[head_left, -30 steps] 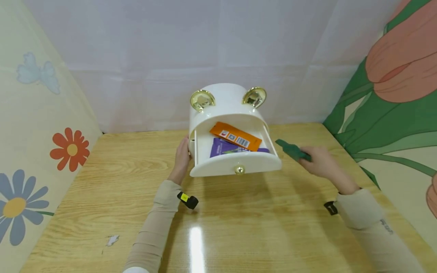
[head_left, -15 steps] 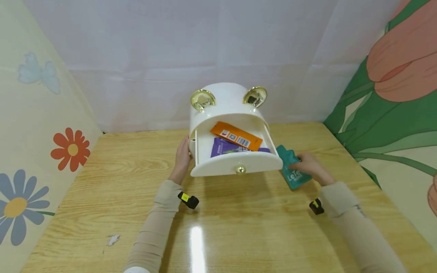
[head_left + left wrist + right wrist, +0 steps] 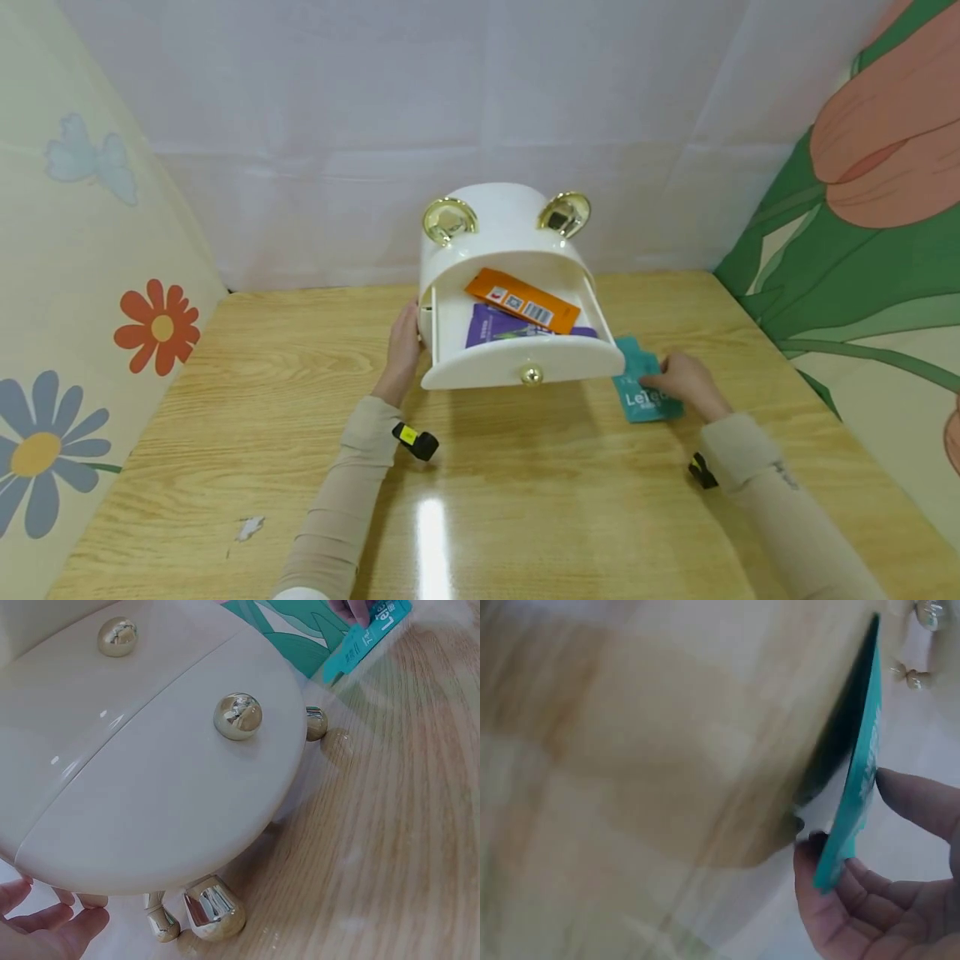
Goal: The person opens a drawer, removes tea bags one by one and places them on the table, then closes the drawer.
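In the head view a white bear-shaped storage box [image 3: 501, 218] stands on the table with its drawer [image 3: 480, 371] pulled out. Inside the drawer lie an orange packet [image 3: 525, 300] and a purple packet [image 3: 495, 325]. My left hand [image 3: 401, 350] rests against the box's left side; the left wrist view shows its fingers [image 3: 79, 930] at the box's side. Right of the drawer, my right hand [image 3: 686, 383] pinches a teal packet [image 3: 641, 404] printed with white lettering. The right wrist view has the thumb on one face of it and fingers behind, seen nearly edge-on.
Gold knobs [image 3: 238, 716] and gold feet [image 3: 214, 907] stick out from the box, and gold ears [image 3: 564, 215] top it. A wooden table [image 3: 300, 467] lies under everything. A white cloth backdrop [image 3: 315, 150] hangs behind, with floral panels on both sides.
My right hand has come left and down with the teal packet, which has turned from nearly edge-on to face up beside the drawer. My left hand stays at the box.
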Available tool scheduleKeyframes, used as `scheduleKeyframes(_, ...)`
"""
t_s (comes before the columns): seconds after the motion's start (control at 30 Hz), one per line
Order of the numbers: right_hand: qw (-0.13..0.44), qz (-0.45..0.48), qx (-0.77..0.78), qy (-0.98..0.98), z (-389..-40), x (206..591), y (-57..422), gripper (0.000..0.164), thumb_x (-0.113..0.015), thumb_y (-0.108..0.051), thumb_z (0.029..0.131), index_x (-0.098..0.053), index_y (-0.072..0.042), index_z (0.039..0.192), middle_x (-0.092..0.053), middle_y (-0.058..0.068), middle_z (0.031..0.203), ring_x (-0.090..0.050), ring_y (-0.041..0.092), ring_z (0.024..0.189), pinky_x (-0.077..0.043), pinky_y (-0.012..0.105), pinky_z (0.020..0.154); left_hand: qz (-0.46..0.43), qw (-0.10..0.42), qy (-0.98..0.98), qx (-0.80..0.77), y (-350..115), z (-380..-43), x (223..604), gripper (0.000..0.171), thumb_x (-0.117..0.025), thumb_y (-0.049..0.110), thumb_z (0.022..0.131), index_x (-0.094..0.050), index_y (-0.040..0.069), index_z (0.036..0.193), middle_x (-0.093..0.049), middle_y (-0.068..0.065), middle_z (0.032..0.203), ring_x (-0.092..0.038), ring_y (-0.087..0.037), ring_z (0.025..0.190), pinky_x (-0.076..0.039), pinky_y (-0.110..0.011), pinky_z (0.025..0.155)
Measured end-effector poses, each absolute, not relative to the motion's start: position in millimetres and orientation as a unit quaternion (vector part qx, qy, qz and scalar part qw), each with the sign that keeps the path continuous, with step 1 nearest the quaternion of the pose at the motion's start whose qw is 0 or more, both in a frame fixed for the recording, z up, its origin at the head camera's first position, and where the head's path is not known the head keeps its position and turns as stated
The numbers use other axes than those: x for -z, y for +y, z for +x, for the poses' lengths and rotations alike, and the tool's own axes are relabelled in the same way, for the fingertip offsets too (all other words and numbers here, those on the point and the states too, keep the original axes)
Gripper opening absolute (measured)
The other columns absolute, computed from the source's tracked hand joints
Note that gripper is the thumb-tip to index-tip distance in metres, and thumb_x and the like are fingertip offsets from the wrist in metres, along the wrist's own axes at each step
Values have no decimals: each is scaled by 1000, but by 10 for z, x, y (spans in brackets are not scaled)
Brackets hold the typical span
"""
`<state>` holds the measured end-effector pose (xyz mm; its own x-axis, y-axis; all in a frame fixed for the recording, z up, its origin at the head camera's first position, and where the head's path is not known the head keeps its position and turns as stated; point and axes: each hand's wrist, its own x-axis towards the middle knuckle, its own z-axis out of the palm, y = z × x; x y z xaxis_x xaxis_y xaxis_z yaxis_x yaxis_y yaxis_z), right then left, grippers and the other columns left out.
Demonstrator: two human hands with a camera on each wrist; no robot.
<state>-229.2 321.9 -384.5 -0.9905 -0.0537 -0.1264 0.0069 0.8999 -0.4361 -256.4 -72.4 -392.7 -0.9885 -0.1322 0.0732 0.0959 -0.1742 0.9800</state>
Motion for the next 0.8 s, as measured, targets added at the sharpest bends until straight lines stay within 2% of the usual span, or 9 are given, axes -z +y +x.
scheduleKeyframes(0.1, 50, -23, 209, 976, -2269, 3851, 3213, 43, -66, -22, 78, -34, -14, 51, -31, -4, 48, -32, 12, 46, -27, 25, 44, 17, 78, -641, 764, -720, -2566, 3923, 39, -30, 27, 99, -50, 5, 124, -52, -10, 113, -49, -16, 96, -46, -31, 79)
scheduleKeyframes(0.3, 31, -40, 198, 979, -2258, 3864, 3208, 46, -66, -21, 78, -31, -16, 48, -25, -6, 47, -25, 9, 43, -22, 22, 43, 19, 81, -643, 761, -713, -2562, 3930, 39, -30, 27, 99, -50, 4, 122, -52, -9, 111, -49, -15, 95, -46, -32, 79)
scheduleKeyframes(0.43, 36, -36, 191, 980, -2253, 3854, 3197, 46, -66, -21, 78, -32, -14, 48, -26, -4, 47, -26, 10, 44, -22, 23, 43, 26, 77, -641, 763, -709, -2557, 3934, 40, -31, 27, 98, -48, 5, 127, -52, -11, 116, -49, -17, 99, -46, -34, 82)
scheduleKeyframes(0.47, 36, -34, 188, 981, -2249, 3845, 3191, 43, -66, -21, 78, -36, -9, 49, -32, -1, 47, -31, 13, 44, -27, 25, 43, 28, 77, -640, 764, -708, -2557, 3935, 40, -31, 26, 98, -48, 5, 127, -52, -11, 117, -49, -17, 99, -46, -34, 83)
scheduleKeyframes(0.53, 33, -34, 178, 983, -2242, 3823, 3178, 38, -65, -21, 78, -48, 5, 57, -47, 13, 54, -46, 24, 50, -40, 33, 47, 30, 76, -637, 766, -706, -2558, 3934, 40, -31, 27, 98, -47, 6, 129, -51, -11, 119, -48, -17, 101, -45, -35, 84)
scheduleKeyframes(0.63, 19, -39, 169, 985, -2224, 3779, 3153, 42, -63, -20, 80, -56, 21, 86, -58, 33, 83, -55, 44, 75, -47, 49, 65, 32, 76, -635, 768, -703, -2563, 3932, 40, -31, 26, 98, -47, 6, 129, -51, -12, 120, -48, -18, 101, -45, -36, 85)
scheduleKeyframes(0.67, 11, -42, 169, 985, -2216, 3764, 3145, 45, -62, -20, 81, -55, 22, 96, -56, 37, 93, -54, 48, 84, -46, 53, 70, 32, 77, -635, 768, -701, -2564, 3930, 40, -32, 26, 98, -47, 6, 129, -51, -12, 119, -48, -18, 101, -45, -36, 84)
scheduleKeyframes(0.7, 5, -45, 169, 985, -2210, 3750, 3140, 47, -61, -20, 82, -54, 23, 99, -55, 37, 96, -53, 49, 87, -46, 53, 71, 33, 78, -634, 768, -699, -2564, 3928, 40, -32, 26, 98, -47, 5, 129, -51, -12, 119, -48, -17, 100, -45, -36, 84)
scheduleKeyframes(0.8, -18, -56, 185, 981, -2191, 3701, 3111, 45, -60, -19, 85, -53, 22, 102, -56, 36, 96, -54, 47, 86, -47, 53, 69, 33, 79, -634, 769, -695, -2562, 3921, 40, -32, 25, 98, -47, 4, 128, -51, -12, 118, -49, -16, 100, -45, -34, 83)
